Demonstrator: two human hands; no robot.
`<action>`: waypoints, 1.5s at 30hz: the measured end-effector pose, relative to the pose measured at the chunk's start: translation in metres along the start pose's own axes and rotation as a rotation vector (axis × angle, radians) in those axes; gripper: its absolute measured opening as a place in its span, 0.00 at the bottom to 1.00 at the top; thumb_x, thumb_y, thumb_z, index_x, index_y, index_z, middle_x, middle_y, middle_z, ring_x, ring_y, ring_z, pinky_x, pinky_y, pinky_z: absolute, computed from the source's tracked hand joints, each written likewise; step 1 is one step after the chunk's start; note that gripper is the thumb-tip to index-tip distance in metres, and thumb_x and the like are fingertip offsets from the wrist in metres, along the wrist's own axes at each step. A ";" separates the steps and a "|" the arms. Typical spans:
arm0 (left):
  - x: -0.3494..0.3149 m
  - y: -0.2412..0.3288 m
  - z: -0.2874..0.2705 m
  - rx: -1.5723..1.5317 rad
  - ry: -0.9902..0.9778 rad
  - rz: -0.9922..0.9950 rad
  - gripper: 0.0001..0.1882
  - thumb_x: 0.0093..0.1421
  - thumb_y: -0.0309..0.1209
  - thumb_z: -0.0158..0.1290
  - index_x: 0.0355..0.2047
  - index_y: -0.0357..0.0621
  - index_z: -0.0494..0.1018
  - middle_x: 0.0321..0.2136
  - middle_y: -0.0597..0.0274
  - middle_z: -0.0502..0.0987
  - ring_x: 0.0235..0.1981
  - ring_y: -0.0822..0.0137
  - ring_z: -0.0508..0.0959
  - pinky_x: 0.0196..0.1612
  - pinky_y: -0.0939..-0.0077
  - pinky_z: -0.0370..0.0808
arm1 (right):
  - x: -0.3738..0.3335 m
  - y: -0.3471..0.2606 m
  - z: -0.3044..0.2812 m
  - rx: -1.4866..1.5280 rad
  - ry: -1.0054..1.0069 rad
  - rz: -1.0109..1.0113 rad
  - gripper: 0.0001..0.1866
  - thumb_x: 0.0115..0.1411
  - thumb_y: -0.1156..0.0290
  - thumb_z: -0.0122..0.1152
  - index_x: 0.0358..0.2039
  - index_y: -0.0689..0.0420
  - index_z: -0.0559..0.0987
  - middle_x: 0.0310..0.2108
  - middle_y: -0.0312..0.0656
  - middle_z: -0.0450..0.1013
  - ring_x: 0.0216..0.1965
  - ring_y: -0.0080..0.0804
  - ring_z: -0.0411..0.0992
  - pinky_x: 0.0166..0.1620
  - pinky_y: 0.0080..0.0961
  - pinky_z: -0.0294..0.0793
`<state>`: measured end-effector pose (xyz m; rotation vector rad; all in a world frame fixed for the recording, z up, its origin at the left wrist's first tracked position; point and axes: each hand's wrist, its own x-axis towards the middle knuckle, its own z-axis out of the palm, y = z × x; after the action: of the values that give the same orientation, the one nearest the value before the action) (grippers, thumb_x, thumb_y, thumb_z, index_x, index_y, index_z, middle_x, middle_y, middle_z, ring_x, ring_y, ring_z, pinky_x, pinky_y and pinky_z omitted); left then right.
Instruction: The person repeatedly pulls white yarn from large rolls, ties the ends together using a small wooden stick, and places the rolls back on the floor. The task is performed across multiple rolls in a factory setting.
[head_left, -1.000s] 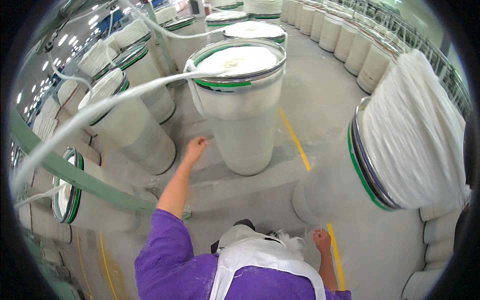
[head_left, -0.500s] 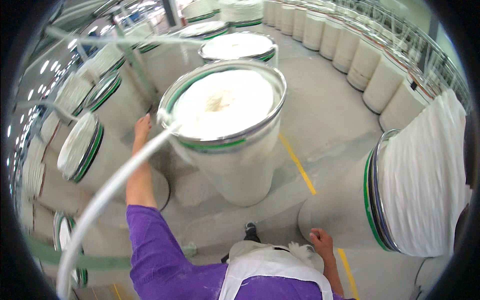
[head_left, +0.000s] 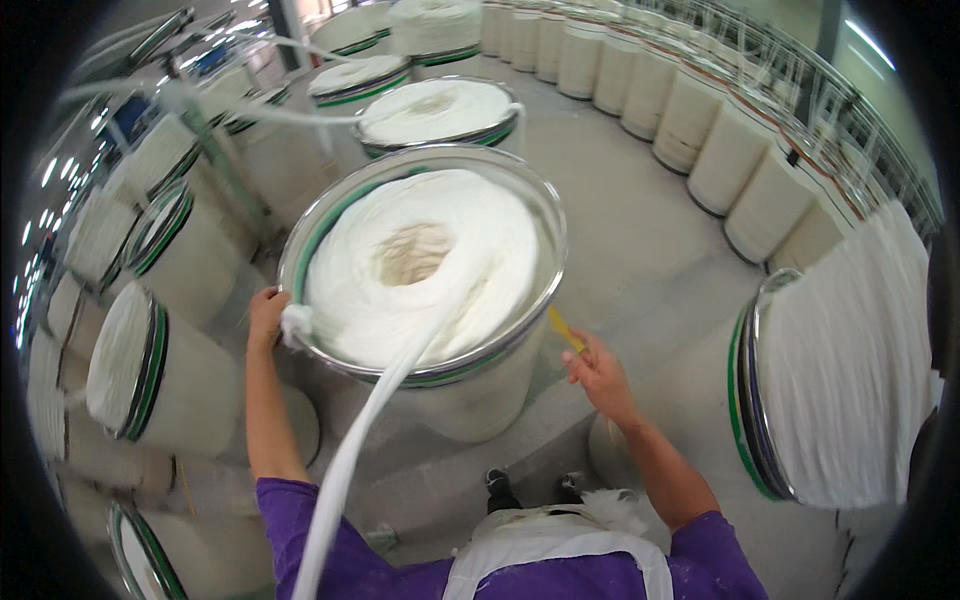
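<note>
A tall sliver can (head_left: 470, 400) stands before me, with a metal rim and a green band. Coiled white sliver (head_left: 480, 225) fills it around a hollow centre. My left hand (head_left: 266, 318) is closed on the can's left rim, beside a small white tuft (head_left: 297, 320) of fibre hanging over the edge. My right hand (head_left: 600, 378) is off the can's right side, apart from it, its fingers loosely bent and nothing visible in them. One thick strand of sliver (head_left: 365, 425) runs from the coil toward me, passing between my arms.
To my right stands another can (head_left: 745, 400) heaped with sliver. More filled cans (head_left: 125, 360) crowd the left, and others (head_left: 435, 110) stand behind the middle one. A long row of cans (head_left: 745, 165) lines the far right. A yellow floor line (head_left: 562, 325) shows near my right hand.
My left hand has come onto the can's rim. My right hand has risen from near my waist toward the can. The sliver strand has shifted right, and the can appears nearer.
</note>
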<state>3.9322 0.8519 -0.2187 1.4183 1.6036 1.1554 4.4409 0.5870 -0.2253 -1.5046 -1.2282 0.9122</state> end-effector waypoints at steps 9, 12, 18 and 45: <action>-0.223 0.040 0.037 -0.148 0.160 -0.192 0.29 0.52 0.30 0.49 0.54 0.28 0.62 0.37 0.59 0.74 0.31 0.71 0.73 0.36 0.79 0.70 | 0.040 0.001 -0.027 0.342 -0.013 0.040 0.23 0.65 0.55 0.50 0.52 0.59 0.70 0.18 0.30 0.65 0.17 0.14 0.60 0.16 0.12 0.55; -0.310 0.057 0.061 -0.147 0.323 -0.178 0.28 0.52 0.27 0.53 0.54 0.30 0.62 0.34 0.60 0.74 0.28 0.74 0.72 0.32 0.80 0.70 | 0.055 0.014 -0.053 0.316 -0.077 0.069 0.20 0.65 0.55 0.48 0.48 0.58 0.73 0.17 0.30 0.65 0.16 0.14 0.60 0.16 0.13 0.54; -0.472 0.091 0.137 -0.389 0.570 -0.264 0.33 0.56 0.25 0.55 0.59 0.31 0.53 0.28 0.61 0.74 0.21 0.75 0.74 0.20 0.81 0.71 | 0.103 0.031 -0.064 0.042 -0.203 -0.062 0.18 0.65 0.58 0.46 0.41 0.60 0.76 0.18 0.28 0.64 0.16 0.16 0.58 0.19 0.19 0.57; -0.836 0.062 0.019 -0.402 0.946 -0.164 0.30 0.60 0.30 0.55 0.56 0.34 0.52 0.33 0.56 0.75 0.26 0.68 0.77 0.25 0.75 0.79 | -0.180 -0.066 0.171 -0.094 -0.577 -0.338 0.23 0.63 0.53 0.49 0.32 0.63 0.76 0.24 0.36 0.70 0.28 0.20 0.64 0.34 0.20 0.64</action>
<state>4.1065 0.0321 -0.2165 0.4508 1.8573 2.0697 4.2239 0.4499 -0.2110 -1.0769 -1.8960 1.1031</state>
